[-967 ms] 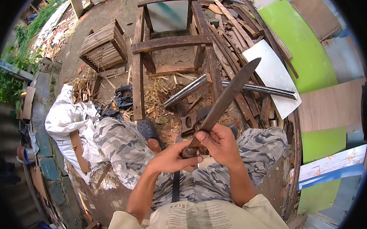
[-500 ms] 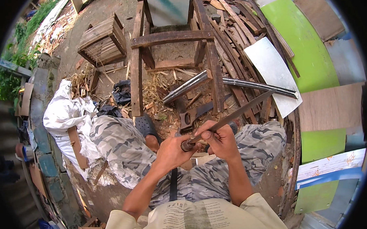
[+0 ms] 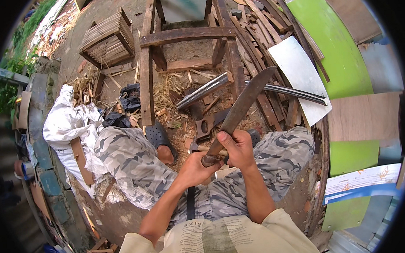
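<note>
A machete with a dark, worn blade points up and to the right in front of me, its broad flat face toward me. My left hand is closed round its short wooden handle. Higher up, my right hand grips the lower blade, thumb laid along the flat. Beneath my hands, partly covered by them, a hammer lies between my legs. Just beyond is a handsaw, its blade partly hidden behind the machete.
A wooden frame stands ahead, with grooved metal strips passing by its legs. Scrap wood and a white sheet lie to the right. At left are a slatted crate, white sacking and a block wall.
The machete has rolled from edge-on to showing its broad face, and its tip has swung up and left. My right hand has shifted its grip on the blade, thumb now along it.
</note>
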A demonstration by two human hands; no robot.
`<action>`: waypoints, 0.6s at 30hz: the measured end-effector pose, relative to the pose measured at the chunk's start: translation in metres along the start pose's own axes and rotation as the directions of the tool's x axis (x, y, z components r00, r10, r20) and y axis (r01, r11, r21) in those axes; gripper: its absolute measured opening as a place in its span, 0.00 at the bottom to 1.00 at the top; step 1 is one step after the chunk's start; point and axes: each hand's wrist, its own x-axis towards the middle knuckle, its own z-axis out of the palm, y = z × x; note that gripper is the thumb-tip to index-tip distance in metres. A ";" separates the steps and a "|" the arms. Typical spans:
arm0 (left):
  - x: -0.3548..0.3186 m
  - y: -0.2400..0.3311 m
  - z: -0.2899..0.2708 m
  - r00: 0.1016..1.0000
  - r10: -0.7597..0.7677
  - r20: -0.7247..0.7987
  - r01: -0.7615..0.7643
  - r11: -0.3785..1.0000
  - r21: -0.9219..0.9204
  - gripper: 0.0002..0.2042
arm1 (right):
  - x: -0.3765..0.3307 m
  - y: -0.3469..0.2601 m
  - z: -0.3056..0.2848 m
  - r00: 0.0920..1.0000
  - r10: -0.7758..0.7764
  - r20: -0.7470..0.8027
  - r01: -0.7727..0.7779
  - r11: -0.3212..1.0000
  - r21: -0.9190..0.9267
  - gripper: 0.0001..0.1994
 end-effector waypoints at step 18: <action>0.023 -0.014 0.013 0.976 -0.152 0.159 0.186 0.954 -0.235 0.11 | 0.008 0.032 -0.009 0.891 0.451 0.053 -0.408 0.846 -0.343 0.25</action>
